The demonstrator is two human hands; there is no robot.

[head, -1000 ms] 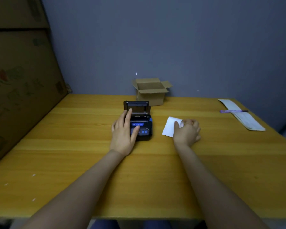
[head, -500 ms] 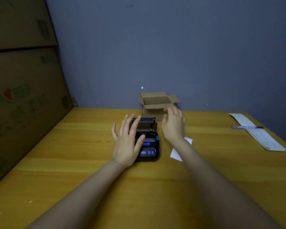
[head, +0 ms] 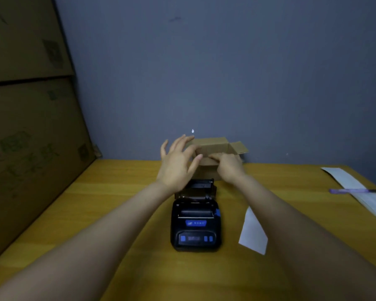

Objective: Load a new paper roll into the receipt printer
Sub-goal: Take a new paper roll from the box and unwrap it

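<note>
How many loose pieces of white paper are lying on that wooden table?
2: a small white paper slip just right of the black receipt printer, and a long white paper strip at the far right edge under a purple pen. The open cardboard box may hide more.

Count, head view:
- receipt printer (head: 195, 224): 1, lid up
- small cardboard box (head: 215, 148): 1, flaps open
- loose white paper slip (head: 253, 233): 1
- long paper strip (head: 356, 187): 1
- purple pen (head: 354, 190): 1
- hands: 2, left hand (head: 177, 165) and right hand (head: 228, 168)
- large cartons (head: 30, 127) at left: 2, stacked
- worktop (head: 117, 213): 1
</note>
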